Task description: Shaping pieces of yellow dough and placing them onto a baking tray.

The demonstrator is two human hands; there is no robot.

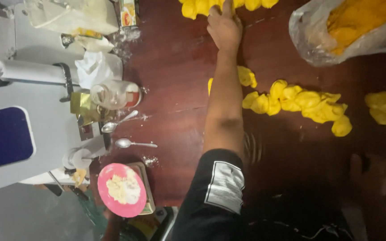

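Head view: left hand point(224, 27) flat on yellow dough pieces point(228, 6).

Black short sleeve point(211, 192) with grey patch point(224, 186)

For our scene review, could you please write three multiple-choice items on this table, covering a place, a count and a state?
1. Where does the hand rest?
A. on the pink plate
B. at the yellow pieces by the table's far edge
C. on the spoons

2. How many spoons lie by the jar?
A. two
B. four
C. none

3. What state is the plastic bag in?
A. empty and flat
B. open, with orange-yellow pieces inside
C. knotted shut

Answers: 1 B, the fingers reach the top yellow pieces. 2 A, two metal spoons show. 3 B, the bag's mouth gapes around its contents.
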